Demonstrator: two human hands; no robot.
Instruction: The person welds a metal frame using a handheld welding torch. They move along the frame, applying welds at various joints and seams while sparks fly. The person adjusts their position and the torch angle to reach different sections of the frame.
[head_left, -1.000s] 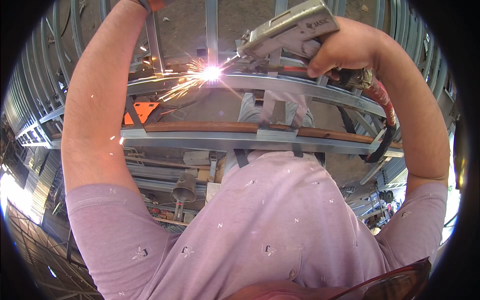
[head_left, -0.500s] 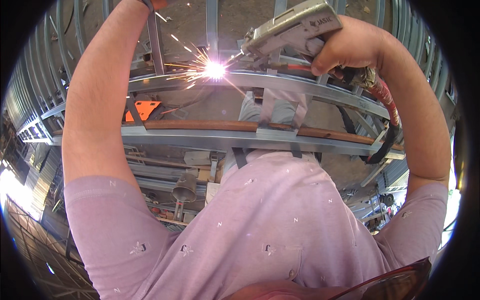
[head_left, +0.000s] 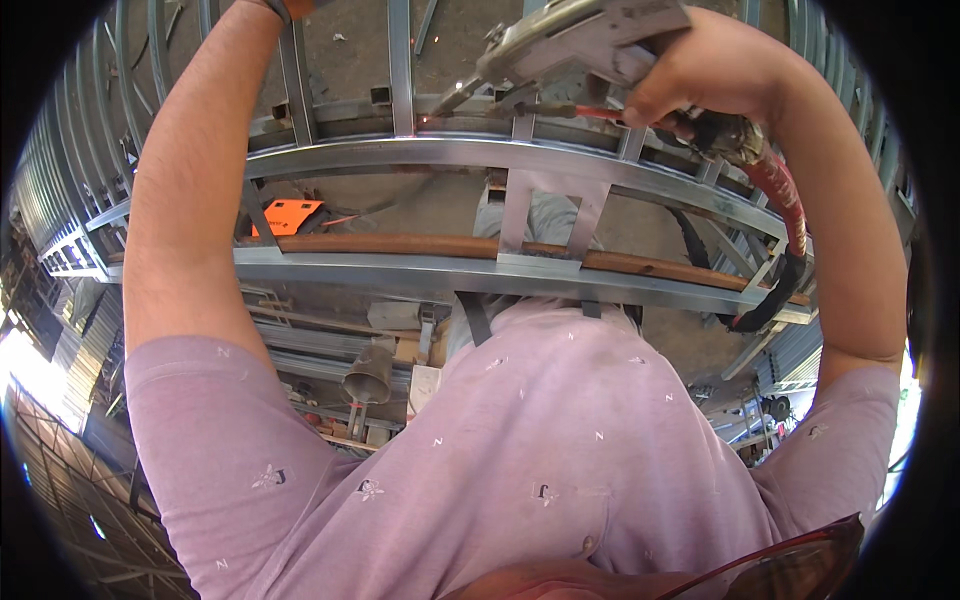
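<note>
My right hand (head_left: 715, 70) is wrapped round a welding torch (head_left: 570, 45) with a grey pistol-like body. Its tapered tip points down and left at the base of an upright steel bar (head_left: 401, 70). A small red glow shows just off the tip, and no arc burns. From the back of the grip a red-taped cable (head_left: 780, 195) hangs beside my right forearm. My left hand (head_left: 300, 6) reaches past the top edge beyond a dark wristband; its fingers are out of view, so any hold is hidden.
A galvanized steel rail (head_left: 420, 153) crosses before me, with a nearer rail (head_left: 400, 275) parallel to it. A rust-brown bar (head_left: 400, 245) runs along the nearer rail. An orange angled plate (head_left: 288, 216) lies beyond it at left. A metal cup shape (head_left: 369, 375) stands lower left.
The bright arc and flying sparks have gone out, leaving a small glow. The torch and my right hand have shifted slightly up in the picture; my left arm has moved slightly left.
</note>
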